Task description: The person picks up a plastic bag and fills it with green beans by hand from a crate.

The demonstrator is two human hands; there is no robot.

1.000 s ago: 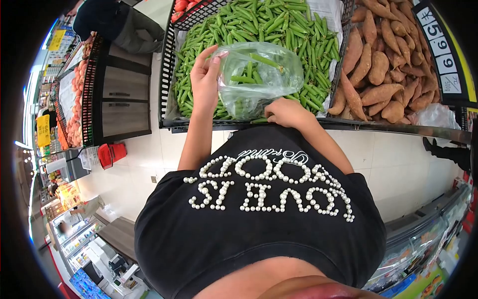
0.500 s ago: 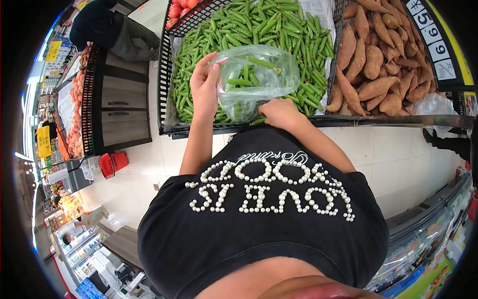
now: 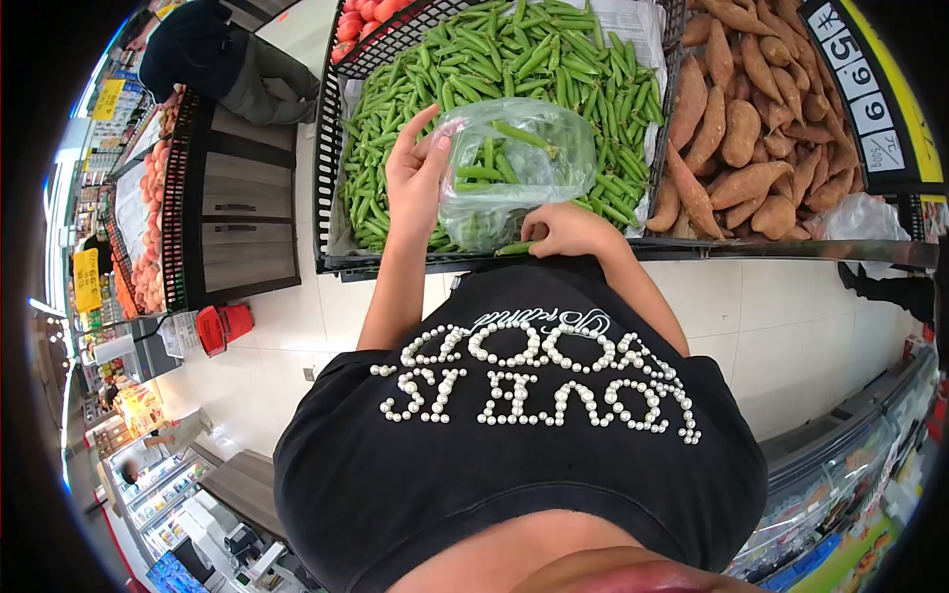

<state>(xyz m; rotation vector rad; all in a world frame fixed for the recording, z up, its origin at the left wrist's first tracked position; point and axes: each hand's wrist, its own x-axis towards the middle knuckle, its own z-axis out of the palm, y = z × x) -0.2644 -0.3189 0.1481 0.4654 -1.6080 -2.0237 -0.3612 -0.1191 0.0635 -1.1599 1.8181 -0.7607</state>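
My left hand (image 3: 415,170) grips the left edge of a clear plastic bag (image 3: 568,163), thumb and fingers closed on the film. Several green pea pods (image 3: 479,174) show inside the bag, which rests over a big heap of pea pods (image 3: 494,49) in a black crate. Close to the crate's front edge, my right hand (image 3: 571,233) pinches a single pea pod (image 3: 513,249) just below the bag. The tips of some right-hand fingers are hidden.
Sweet potatoes (image 3: 741,133) fill the bin on the right, beside a price sign (image 3: 858,89). The black crate's slatted wall (image 3: 328,148) stands at the left. Tomatoes (image 3: 356,25) lie behind it. A person (image 3: 232,64) stands at upper left, near a red basket (image 3: 225,326).
My right hand has drawn slightly toward my body and right, with the pea pod now showing between its fingers. My left hand and the bag have shifted slightly right.
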